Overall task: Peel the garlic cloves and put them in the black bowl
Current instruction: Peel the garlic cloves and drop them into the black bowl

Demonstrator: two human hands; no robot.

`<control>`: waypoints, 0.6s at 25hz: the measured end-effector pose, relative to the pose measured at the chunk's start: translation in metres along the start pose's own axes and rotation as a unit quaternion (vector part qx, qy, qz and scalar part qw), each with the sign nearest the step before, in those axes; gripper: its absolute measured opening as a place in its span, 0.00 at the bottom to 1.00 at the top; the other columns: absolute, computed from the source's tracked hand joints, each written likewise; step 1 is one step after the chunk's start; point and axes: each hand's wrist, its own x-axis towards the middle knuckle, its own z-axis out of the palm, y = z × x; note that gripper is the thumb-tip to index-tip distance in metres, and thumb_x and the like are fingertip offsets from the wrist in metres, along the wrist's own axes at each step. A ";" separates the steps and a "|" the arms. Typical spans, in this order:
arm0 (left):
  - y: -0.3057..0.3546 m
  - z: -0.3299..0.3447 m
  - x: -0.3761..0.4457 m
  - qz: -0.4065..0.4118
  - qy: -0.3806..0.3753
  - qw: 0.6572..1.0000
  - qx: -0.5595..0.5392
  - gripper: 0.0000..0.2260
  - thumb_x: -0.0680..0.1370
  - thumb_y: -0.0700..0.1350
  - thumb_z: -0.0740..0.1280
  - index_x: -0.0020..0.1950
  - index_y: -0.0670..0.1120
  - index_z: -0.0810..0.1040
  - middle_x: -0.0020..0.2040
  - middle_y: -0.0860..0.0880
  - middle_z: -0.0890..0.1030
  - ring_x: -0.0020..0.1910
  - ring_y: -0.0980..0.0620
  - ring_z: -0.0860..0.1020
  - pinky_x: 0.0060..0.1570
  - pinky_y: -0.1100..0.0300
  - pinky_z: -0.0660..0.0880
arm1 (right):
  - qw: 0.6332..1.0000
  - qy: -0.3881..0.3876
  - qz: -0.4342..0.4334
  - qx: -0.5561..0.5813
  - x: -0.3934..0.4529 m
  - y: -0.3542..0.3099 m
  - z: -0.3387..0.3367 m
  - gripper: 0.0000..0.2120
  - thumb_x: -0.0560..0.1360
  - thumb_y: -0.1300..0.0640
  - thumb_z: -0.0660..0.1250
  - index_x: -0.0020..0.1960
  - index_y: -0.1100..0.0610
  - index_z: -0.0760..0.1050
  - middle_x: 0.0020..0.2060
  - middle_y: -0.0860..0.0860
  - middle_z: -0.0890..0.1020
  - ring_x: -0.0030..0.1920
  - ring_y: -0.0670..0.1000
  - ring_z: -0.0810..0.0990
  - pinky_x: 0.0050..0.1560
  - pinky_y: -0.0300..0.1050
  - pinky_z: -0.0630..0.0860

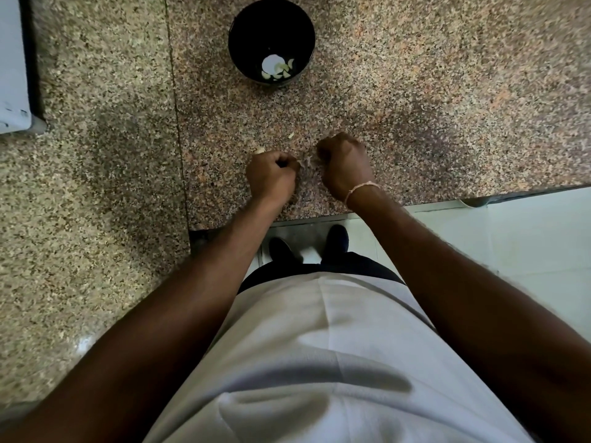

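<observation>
Hands work low over the granite counter (415, 100), knuckles up, forearms reaching in from either side of a white shirt (319, 362). The left hand (271, 177) is curled into a loose fist, thumb and forefinger pinched together at its inner edge on something small; a wisp of papery garlic skin (303, 161) shows just past the fingertips, but whether a clove sits inside the grip cannot be told. The right hand (345, 161) is curled too, fingers folded under and turned toward the left one, with a pale thread bracelet (363, 188) round the wrist; what it holds, if anything, is hidden beneath the knuckles.

Just beyond the left hand's knuckles lies an unpeeled garlic clove (259, 150) on the stone, and a little farther out a small pale scrap (291, 135).

Well beyond both hands, straight ahead, stands the black bowl (246, 30). Peeled garlic cloves (283, 71) lie in its bottom beside a round white patch.

Far off to the left, a white appliance (12, 65) sits at the counter's edge.
</observation>
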 end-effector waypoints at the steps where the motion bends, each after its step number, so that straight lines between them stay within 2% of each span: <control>1: -0.001 0.000 0.000 0.003 0.000 1.000 0.002 0.03 0.79 0.40 0.73 0.50 0.45 0.87 0.42 0.52 0.85 0.36 0.61 0.80 0.29 0.74 0.72 | 1.000 -0.009 -0.015 0.006 -0.002 -0.002 0.002 0.09 0.78 0.68 0.66 0.46 0.56 0.81 0.44 0.52 0.77 0.43 0.51 0.75 0.38 0.38 0.66; 3: -0.002 -0.002 0.000 0.006 0.002 1.000 -0.003 0.04 0.79 0.40 0.73 0.50 0.45 0.87 0.43 0.52 0.86 0.37 0.61 0.81 0.31 0.71 0.73 | 1.000 -0.005 -0.019 0.022 -0.003 -0.003 0.004 0.10 0.77 0.66 0.67 0.55 0.57 0.83 0.48 0.54 0.80 0.44 0.51 0.76 0.43 0.43 0.71; 4: -0.003 -0.003 0.000 0.004 0.003 1.000 -0.007 0.04 0.79 0.39 0.72 0.50 0.46 0.87 0.43 0.53 0.86 0.39 0.61 0.82 0.34 0.70 0.74 | 1.000 0.011 -0.004 0.025 -0.002 -0.001 0.005 0.10 0.78 0.65 0.67 0.56 0.58 0.83 0.49 0.55 0.80 0.45 0.52 0.76 0.44 0.45 0.74; 6: -0.005 -0.007 -0.001 -0.002 0.011 1.000 -0.011 0.06 0.79 0.37 0.72 0.48 0.48 0.86 0.42 0.55 0.85 0.41 0.60 0.83 0.39 0.67 0.77 | 0.999 0.033 0.020 0.004 -0.002 0.000 0.008 0.07 0.78 0.66 0.66 0.52 0.61 0.82 0.49 0.56 0.79 0.45 0.54 0.77 0.42 0.45 0.73; 9: -0.008 -0.011 -0.002 -0.015 0.019 1.000 -0.020 0.08 0.76 0.36 0.74 0.47 0.49 0.85 0.43 0.53 0.85 0.43 0.55 0.84 0.43 0.59 0.81 | 0.999 0.031 -0.011 -0.020 -0.005 -0.013 0.022 0.09 0.77 0.70 0.65 0.49 0.61 0.81 0.47 0.57 0.79 0.46 0.58 0.79 0.40 0.45 0.73; 12: -0.009 -0.014 -0.003 -0.022 0.028 0.999 -0.019 0.06 0.76 0.38 0.75 0.49 0.48 0.85 0.46 0.51 0.86 0.45 0.52 0.85 0.45 0.57 0.82 | 1.000 0.017 -0.018 -0.003 0.002 -0.021 0.023 0.12 0.77 0.70 0.65 0.53 0.59 0.83 0.48 0.57 0.80 0.46 0.58 0.80 0.42 0.49 0.79; 15: -0.010 -0.018 -0.003 -0.035 0.036 0.998 -0.026 0.06 0.77 0.37 0.73 0.51 0.46 0.85 0.46 0.50 0.86 0.45 0.51 0.85 0.42 0.58 0.82 | 1.000 0.006 -0.013 0.019 0.006 -0.013 0.013 0.13 0.78 0.66 0.68 0.59 0.56 0.83 0.54 0.57 0.80 0.51 0.57 0.80 0.45 0.47 0.78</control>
